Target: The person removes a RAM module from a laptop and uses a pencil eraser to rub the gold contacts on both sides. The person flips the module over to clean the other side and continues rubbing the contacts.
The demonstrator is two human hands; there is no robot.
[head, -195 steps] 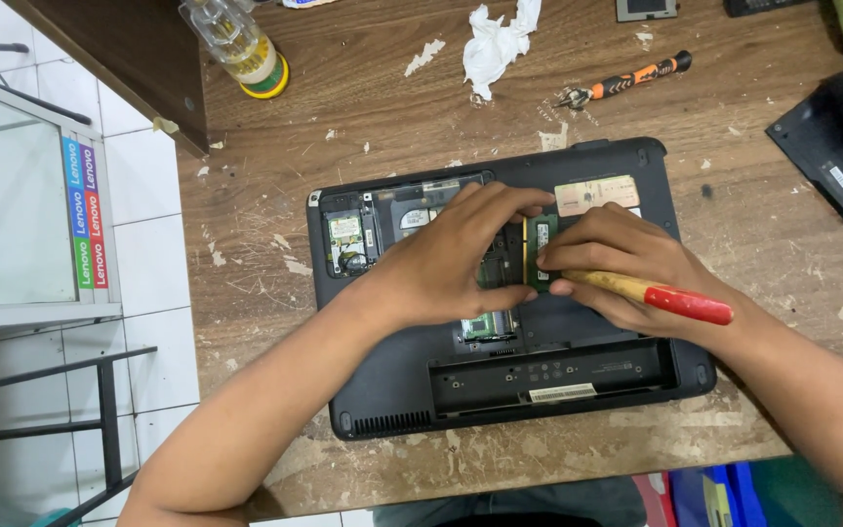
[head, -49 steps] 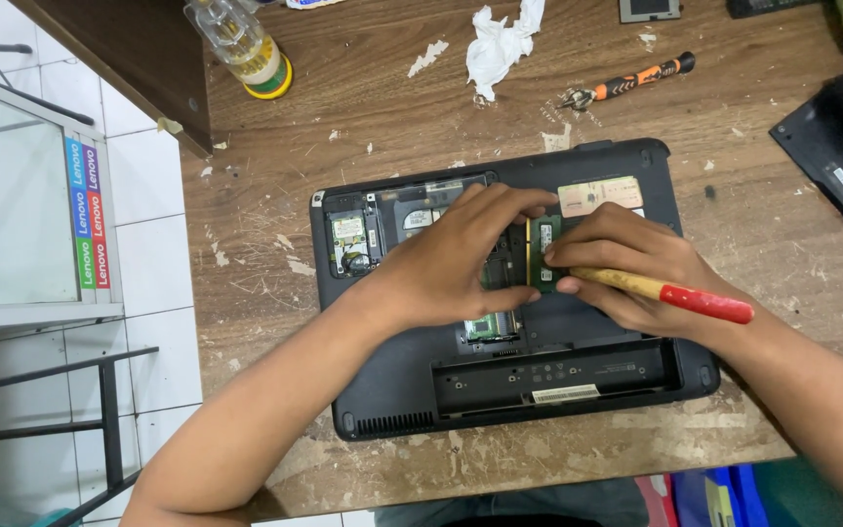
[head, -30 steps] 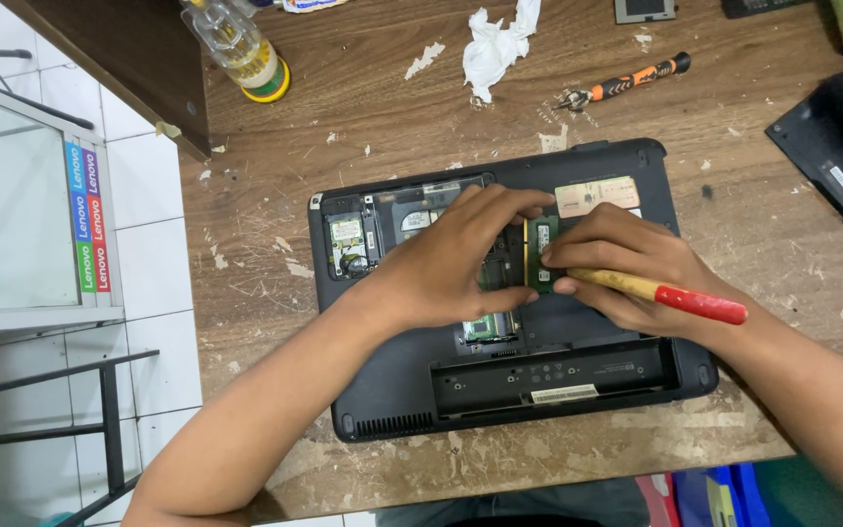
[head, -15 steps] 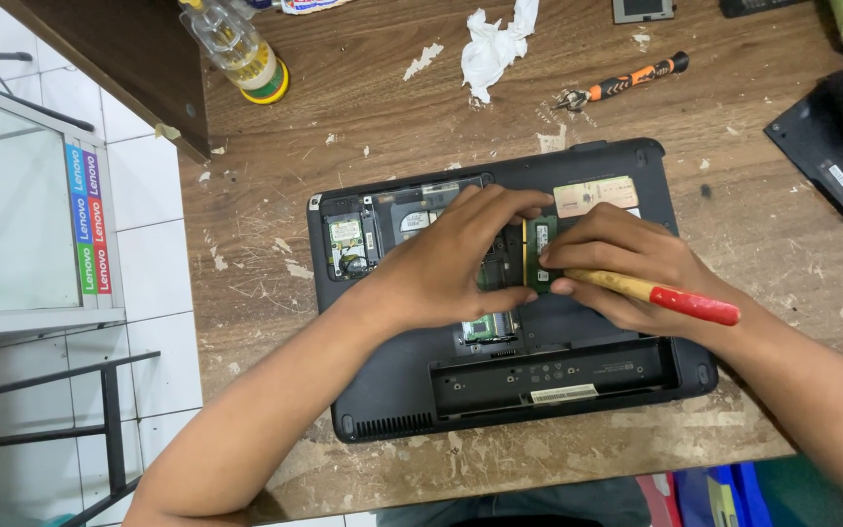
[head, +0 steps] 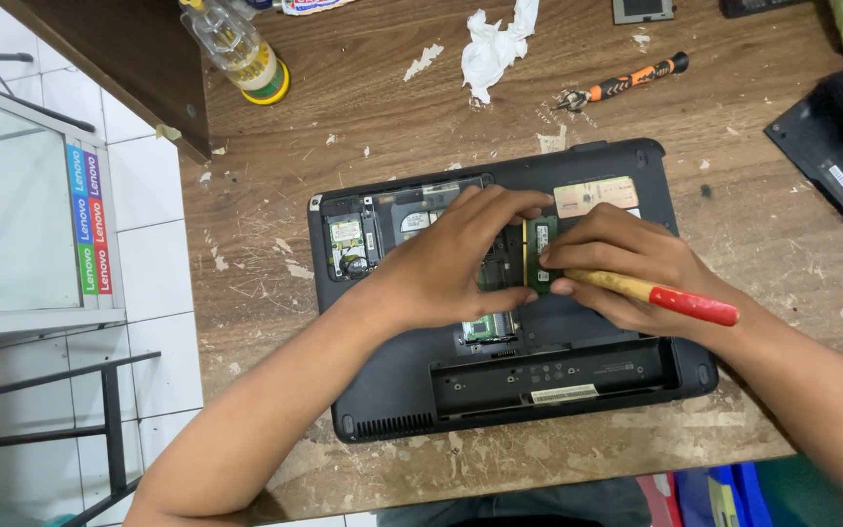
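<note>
Two bare hands work in the opened underside of a black laptop on a scuffed wooden counter (head: pixel 363 107).

The upturned black plastic laptop (head: pixel 500 381) lies at the counter's centre, its bottom cover off. The left hand (head: pixel 451 259) lies flat over the open bay, fingers (head: pixel 500 202) stretched together toward 3 o'clock onto the small green memory board (head: pixel 541 252) seated mid-bay. The right hand (head: pixel 626 268) meets it from 3 o'clock, fingers curled and pinching the board's edge while gripping a yellow-shafted, red-handled screwdriver (head: pixel 675 301). At 12 o'clock sit a crumpled white tissue (head: pixel 495 49) and a clear plastic bottle (head: pixel 241 49); at 1 o'clock, a small orange-and-black screwdriver (head: pixel 626 81).
</note>
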